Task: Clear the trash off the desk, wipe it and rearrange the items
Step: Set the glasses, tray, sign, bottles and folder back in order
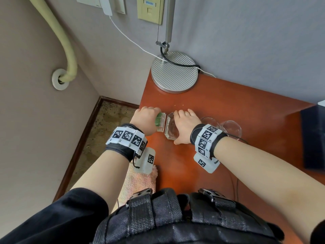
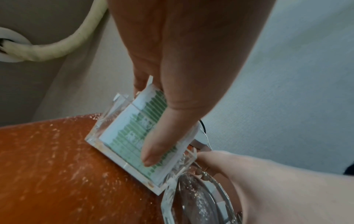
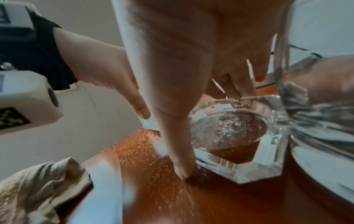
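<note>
1. Desk (image 1: 219, 106): glossy reddish-brown wood.
2. Ashtray (image 3: 249, 151): thick, clear faceted glass.
3. Card holder (image 2: 134, 144): clear acrylic over printed paper.
4. Lamp base (image 1: 174, 73): matt ribbed metal.
5. Cloth (image 3: 34, 189): rough, crumpled.

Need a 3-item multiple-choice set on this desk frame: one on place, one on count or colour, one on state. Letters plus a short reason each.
1. The lamp base stands:
A. at the desk's far corner by the wall
B. on the floor
C. beside the towel

2. Drinking glasses right of the ashtray:
A. none
B. two
C. five

3. The left hand:
A. hangs empty
B. lies flat on the desk
C. grips the clear card holder

Key: 1 A, it sits against the wall. 2 B, two rims show. 3 C, thumb and fingers pinch it.
</note>
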`<act>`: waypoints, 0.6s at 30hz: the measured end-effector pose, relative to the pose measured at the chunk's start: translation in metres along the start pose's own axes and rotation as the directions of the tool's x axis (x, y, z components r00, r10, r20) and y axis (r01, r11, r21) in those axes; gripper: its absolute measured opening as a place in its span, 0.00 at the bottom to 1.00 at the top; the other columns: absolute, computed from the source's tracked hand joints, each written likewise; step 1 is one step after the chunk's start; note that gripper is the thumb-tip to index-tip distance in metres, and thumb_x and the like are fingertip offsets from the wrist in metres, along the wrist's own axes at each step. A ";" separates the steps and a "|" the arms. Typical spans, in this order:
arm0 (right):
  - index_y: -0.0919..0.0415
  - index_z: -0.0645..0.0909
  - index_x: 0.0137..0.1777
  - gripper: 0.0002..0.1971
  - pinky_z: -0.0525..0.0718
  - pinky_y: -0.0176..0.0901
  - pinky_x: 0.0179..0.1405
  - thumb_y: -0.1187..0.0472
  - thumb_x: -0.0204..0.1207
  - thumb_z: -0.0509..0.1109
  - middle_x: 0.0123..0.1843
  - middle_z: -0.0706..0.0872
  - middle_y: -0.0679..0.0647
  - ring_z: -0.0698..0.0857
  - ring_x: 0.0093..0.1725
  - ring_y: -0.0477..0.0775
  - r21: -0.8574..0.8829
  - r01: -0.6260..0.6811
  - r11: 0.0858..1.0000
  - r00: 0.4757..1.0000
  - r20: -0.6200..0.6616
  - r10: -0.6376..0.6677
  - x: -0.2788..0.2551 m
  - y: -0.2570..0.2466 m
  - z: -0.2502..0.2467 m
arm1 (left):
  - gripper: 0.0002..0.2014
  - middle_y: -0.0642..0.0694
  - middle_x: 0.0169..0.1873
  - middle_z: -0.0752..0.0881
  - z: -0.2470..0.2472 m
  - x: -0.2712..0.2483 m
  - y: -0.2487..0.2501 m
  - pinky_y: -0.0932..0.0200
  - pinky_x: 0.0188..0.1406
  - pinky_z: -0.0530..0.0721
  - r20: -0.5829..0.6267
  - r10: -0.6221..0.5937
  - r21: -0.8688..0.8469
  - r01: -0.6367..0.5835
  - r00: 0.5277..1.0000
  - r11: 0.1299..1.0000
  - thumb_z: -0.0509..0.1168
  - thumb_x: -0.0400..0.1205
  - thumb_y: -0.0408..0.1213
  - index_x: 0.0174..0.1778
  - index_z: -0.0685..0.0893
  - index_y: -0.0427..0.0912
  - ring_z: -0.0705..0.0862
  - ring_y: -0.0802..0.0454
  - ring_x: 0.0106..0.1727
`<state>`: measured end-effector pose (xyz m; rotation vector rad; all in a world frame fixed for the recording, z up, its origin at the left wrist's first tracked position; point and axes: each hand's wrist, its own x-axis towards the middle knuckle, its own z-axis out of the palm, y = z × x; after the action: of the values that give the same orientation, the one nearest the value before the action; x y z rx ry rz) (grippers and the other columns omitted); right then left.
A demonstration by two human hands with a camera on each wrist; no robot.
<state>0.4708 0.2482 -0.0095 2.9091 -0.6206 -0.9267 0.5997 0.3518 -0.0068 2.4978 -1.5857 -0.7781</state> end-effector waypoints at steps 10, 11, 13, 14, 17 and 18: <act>0.70 0.47 0.82 0.61 0.50 0.61 0.81 0.31 0.62 0.73 0.78 0.65 0.60 0.69 0.75 0.60 -0.055 -0.016 0.998 1.000 0.026 0.017 0.001 0.001 0.002 | 0.23 0.47 0.57 0.81 0.005 0.004 0.006 0.50 0.65 0.70 -0.012 0.027 0.028 -0.027 1.000 0.999 0.65 0.75 0.31 0.68 0.74 0.46 0.76 0.44 0.60; 0.69 0.47 0.82 0.61 0.50 0.61 0.81 0.31 0.62 0.72 0.78 0.65 0.60 0.69 0.75 0.60 -0.062 -0.016 0.998 1.000 0.025 0.018 0.001 0.001 0.002 | 0.23 0.47 0.57 0.81 0.005 0.004 0.006 0.50 0.65 0.69 -0.011 0.026 0.030 -0.026 1.000 0.999 0.64 0.75 0.31 0.68 0.74 0.46 0.76 0.44 0.61; 0.69 0.47 0.82 0.61 0.49 0.62 0.81 0.30 0.63 0.71 0.77 0.66 0.61 0.69 0.75 0.61 -0.073 -0.021 0.997 0.999 0.023 0.023 0.001 0.001 0.003 | 0.23 0.47 0.58 0.81 0.004 0.005 0.007 0.50 0.65 0.69 -0.007 0.023 0.031 -0.023 1.000 0.999 0.64 0.76 0.32 0.68 0.74 0.46 0.75 0.44 0.61; 0.69 0.47 0.82 0.61 0.50 0.62 0.81 0.30 0.63 0.71 0.77 0.66 0.61 0.70 0.75 0.61 -0.078 -0.025 0.997 0.999 0.022 0.027 0.001 0.001 0.003 | 0.23 0.46 0.58 0.81 0.004 0.005 0.007 0.50 0.65 0.69 -0.006 0.024 0.031 -0.024 1.000 0.999 0.64 0.76 0.32 0.68 0.74 0.46 0.75 0.44 0.61; 0.68 0.46 0.82 0.60 0.51 0.62 0.80 0.30 0.63 0.71 0.77 0.67 0.61 0.70 0.74 0.61 -0.078 -0.036 0.996 0.999 0.025 0.038 0.000 0.000 0.003 | 0.23 0.46 0.58 0.80 0.003 0.004 0.008 0.51 0.65 0.70 0.003 0.027 0.030 -0.027 1.000 0.999 0.64 0.77 0.33 0.69 0.73 0.46 0.75 0.44 0.62; 0.68 0.46 0.82 0.60 0.51 0.62 0.80 0.30 0.63 0.71 0.77 0.67 0.61 0.70 0.74 0.62 -0.074 -0.039 0.997 0.999 0.028 0.041 0.000 0.000 0.003 | 0.23 0.46 0.59 0.80 0.003 0.003 0.008 0.50 0.65 0.70 0.005 0.027 0.032 -0.027 1.000 0.999 0.64 0.77 0.33 0.69 0.73 0.46 0.75 0.45 0.62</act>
<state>0.4694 0.2481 -0.0118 2.8131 -0.6301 -0.9677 0.5924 0.3457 -0.0082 2.4929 -1.6424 -0.7609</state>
